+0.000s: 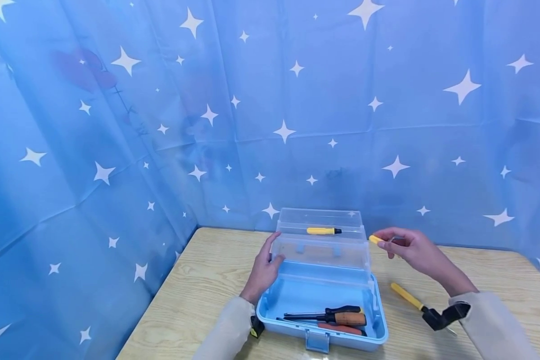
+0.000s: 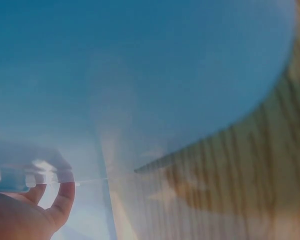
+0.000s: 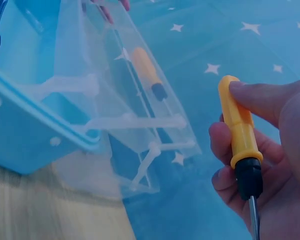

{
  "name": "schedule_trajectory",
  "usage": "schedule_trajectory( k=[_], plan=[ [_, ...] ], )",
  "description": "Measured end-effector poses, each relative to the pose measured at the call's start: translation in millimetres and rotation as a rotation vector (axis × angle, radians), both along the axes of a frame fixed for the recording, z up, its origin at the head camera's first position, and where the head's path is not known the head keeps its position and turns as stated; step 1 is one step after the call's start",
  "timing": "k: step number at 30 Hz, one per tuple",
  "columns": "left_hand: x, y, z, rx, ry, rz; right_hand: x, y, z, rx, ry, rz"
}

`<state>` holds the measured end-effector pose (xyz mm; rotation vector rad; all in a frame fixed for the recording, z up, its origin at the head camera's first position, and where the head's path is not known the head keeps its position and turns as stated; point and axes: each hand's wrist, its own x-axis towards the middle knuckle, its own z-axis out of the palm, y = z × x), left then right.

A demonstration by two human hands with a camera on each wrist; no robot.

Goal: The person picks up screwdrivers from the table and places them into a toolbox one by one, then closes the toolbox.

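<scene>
My right hand [image 1: 405,246] holds a yellow screwdriver [image 3: 238,120] by its handle, thumb against the handle's end and fingers behind it. It is raised just right of the clear plastic trays [image 1: 321,250] of an open blue toolbox [image 1: 297,295]. In the upper tray lies another yellow-handled screwdriver [image 1: 322,231]. My left hand [image 1: 264,272] grips the trays at their left edge, thumb on the near side. In the left wrist view the left fingers [image 2: 65,200] show bent at the clear plastic, partly cut off.
Several screwdrivers lie in the toolbox's bottom, one with a brown handle [image 1: 350,319]. A third yellow-handled screwdriver [image 1: 407,296] lies on the wooden table [image 1: 198,285] to the right, partly behind a black wrist strap. A blue starry curtain [image 1: 252,150] hangs behind.
</scene>
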<state>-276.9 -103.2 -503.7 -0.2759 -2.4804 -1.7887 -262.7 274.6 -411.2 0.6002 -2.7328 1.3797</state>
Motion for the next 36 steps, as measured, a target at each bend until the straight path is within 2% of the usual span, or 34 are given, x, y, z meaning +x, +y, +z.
schedule_trajectory(
  k=[18, 36],
  plan=[
    [2.2, 0, 1.6, -0.017, -0.017, 0.021, -21.2, -41, 31.4, 0.030, 0.036, 0.092],
    [0.1, 0, 1.4, -0.020, -0.002, 0.018, -46.3, -73, 32.4, 0.030, 0.030, 0.141]
  ],
)
